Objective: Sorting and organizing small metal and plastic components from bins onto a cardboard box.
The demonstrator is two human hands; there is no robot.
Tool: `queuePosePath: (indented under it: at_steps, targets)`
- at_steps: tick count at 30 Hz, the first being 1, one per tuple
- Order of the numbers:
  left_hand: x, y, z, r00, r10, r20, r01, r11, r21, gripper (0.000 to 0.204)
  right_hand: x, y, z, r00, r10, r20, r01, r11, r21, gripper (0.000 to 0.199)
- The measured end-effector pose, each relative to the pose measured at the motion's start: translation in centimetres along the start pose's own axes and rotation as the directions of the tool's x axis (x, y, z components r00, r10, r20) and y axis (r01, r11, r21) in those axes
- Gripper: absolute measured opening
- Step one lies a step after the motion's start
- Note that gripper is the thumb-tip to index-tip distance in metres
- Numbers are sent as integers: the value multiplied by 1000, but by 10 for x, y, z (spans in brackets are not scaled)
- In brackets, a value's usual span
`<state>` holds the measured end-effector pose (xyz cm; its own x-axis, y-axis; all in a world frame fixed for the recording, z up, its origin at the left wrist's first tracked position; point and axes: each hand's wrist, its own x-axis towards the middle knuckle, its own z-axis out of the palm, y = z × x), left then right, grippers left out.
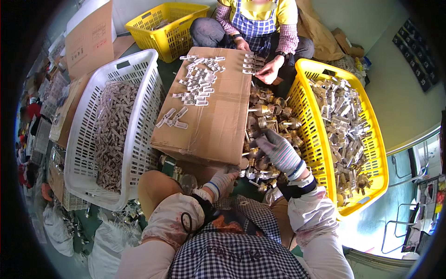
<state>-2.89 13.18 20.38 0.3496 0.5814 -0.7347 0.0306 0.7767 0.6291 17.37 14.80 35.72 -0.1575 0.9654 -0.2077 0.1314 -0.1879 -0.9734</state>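
My left hand (pixel 222 182), in a striped knit glove, is at the near edge of a cardboard box (pixel 216 132). Its fingers are drawn together beside round metal fittings, and what they grip is hidden. My right hand (pixel 282 156), also gloved, hovers over a heap of brass-coloured metal fittings (pixel 262 109) between the box and a yellow basket. Its fingers are bent and close together; I cannot make out anything between them. Light-coloured flat handle-like pieces (pixel 197 83) lie scattered on the box top. More of them stand in a row (pixel 248 64) at its far right corner.
Across the box, a co-worker's hand (pixel 269 70) touches the row. A white basket (pixel 147 111) of small flat pieces stands left, and a yellow basket (pixel 321 153) of metal parts right. Another yellow basket (pixel 179 43) is behind. White sacks (pixel 109 246) lie at lower left.
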Motion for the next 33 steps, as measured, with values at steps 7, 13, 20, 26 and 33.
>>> queuePosePath:
  at_steps: [7,13,20,26,33]
  targets:
    - [37,-46,-18,999,15,-49,-20,995,-97,22,-9,-10,20,984,-173,51,178,882,-437,27]
    - [-1,-14,-1,980,144,-138,-166,974,-157,19,-15,-5,13,991,-101,88,134,750,-648,28]
    - [12,-16,-2,977,168,-130,-183,977,-107,15,-15,8,12,957,39,288,206,608,-767,35]
    - [10,-10,-1,986,55,-155,-78,986,-146,17,-13,-6,20,928,196,317,139,609,-781,40]
    - [-1,-4,5,973,141,-184,-156,985,-67,15,-10,4,26,932,160,326,188,556,-809,39]
